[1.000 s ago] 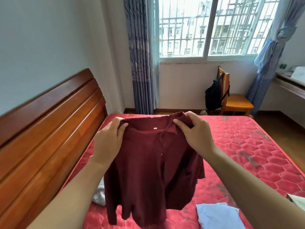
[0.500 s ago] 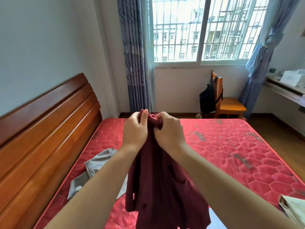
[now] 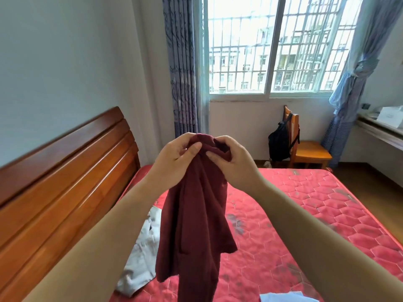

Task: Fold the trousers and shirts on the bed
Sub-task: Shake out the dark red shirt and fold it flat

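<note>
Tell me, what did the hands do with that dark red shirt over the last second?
The left hand and right hand, which held the maroon shirt spread wide by its shoulders, came together, so it now hangs doubled lengthwise. Both kept their grip. The grey garment stayed on the bed.

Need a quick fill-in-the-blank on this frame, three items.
1. Left hand and right hand both grip the dark red ____.
2. The black backpack hangs on the wooden ____.
3. The grey garment lies on the red mattress beside the wooden ____.
Answers: shirt; chair; headboard.
</note>
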Demonstrator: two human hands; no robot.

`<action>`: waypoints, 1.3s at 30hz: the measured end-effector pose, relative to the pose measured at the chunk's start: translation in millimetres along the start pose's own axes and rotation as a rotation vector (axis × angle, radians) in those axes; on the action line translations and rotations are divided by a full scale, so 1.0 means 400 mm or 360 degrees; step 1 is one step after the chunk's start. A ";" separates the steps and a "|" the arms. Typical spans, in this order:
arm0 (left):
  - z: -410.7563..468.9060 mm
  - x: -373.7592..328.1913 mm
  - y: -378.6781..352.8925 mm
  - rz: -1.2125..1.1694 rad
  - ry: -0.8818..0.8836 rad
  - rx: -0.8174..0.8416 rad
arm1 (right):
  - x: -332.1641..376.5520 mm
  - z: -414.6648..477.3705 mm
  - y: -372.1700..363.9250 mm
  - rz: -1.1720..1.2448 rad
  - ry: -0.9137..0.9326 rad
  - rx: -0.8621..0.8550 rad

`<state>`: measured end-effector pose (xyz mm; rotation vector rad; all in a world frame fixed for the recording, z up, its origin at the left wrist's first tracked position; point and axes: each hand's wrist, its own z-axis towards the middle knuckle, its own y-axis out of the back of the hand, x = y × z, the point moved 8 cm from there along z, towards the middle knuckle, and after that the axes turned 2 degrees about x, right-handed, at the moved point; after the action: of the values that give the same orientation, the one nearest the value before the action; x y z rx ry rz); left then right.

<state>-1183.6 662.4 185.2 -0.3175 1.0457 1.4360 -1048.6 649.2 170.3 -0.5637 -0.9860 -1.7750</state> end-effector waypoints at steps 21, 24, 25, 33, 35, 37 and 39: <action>-0.239 0.276 -0.197 0.0059 0.0440 -0.0381 | -0.067 -0.041 0.061 -0.0070 0.0070 -0.0125; -0.225 0.272 -0.268 0.0066 0.0352 -0.0220 | -0.087 -0.061 0.138 -0.0126 0.0011 -0.0169; -0.225 0.279 -0.310 0.0044 0.0355 -0.0123 | -0.100 -0.072 0.169 -0.0142 -0.0019 -0.0193; -0.312 0.391 -0.530 -0.0143 0.0691 0.0218 | -0.180 -0.166 0.402 -0.0301 -0.0135 -0.0446; -0.308 0.400 -0.528 -0.0125 0.0698 0.0125 | -0.228 -0.192 0.441 -0.0319 -0.0229 -0.0446; -0.302 0.401 -0.517 -0.0019 0.0683 0.0054 | -0.271 -0.215 0.471 -0.0324 -0.0295 -0.0460; -0.299 0.401 -0.498 0.0084 0.0651 -0.0004 | -0.292 -0.227 0.506 -0.0314 -0.0283 -0.0576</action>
<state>-1082.1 641.7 -77.3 -0.6073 1.3892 1.4524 -811.3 600.2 106.5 -0.8886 -0.8662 -2.1276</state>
